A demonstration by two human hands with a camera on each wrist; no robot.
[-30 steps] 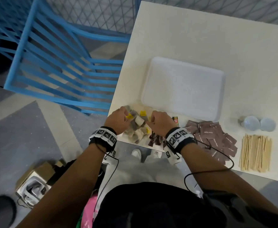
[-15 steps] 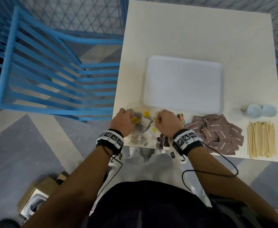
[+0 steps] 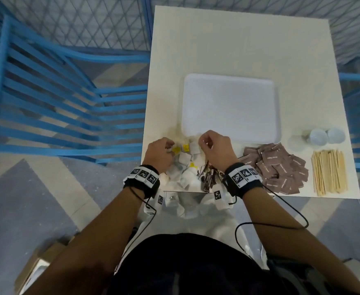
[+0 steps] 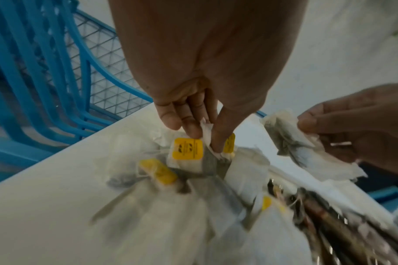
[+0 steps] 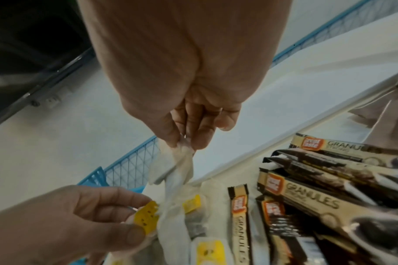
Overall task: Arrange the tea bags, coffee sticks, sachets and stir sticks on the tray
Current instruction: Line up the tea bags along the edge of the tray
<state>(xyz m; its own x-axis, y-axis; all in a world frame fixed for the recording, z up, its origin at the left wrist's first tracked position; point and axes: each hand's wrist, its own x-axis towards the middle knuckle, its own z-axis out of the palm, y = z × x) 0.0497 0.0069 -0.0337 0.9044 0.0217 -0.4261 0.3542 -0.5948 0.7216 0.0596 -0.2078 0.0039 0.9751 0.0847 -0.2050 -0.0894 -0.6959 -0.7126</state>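
Standing at the near edge of the bench (image 3: 249, 39), you have the tray (image 3: 230, 107) lying bare just beyond your knuckles, its long side running across your reach, so the coming move looks like a short push forward, with your right hand (image 3: 215, 150) the nearer of the two. To the right of that hand sit the brown sachets (image 3: 279, 167), and well beyond them the stir sticks (image 3: 328, 171), their lengths pointing away from you. Under that wrist lie the coffee sticks (image 5: 306, 202). Between your hands the tea bags (image 3: 183, 167) are heaped. Your right hand pinches one tea bag (image 5: 182, 161) by its top, lifted and dangling; your left hand (image 3: 159, 152) pinches another's paper beside a yellow tag (image 4: 187, 148). The head view hides both grips behind your knuckles; only the wrist views show the pinches, though neither shows the whole tray.
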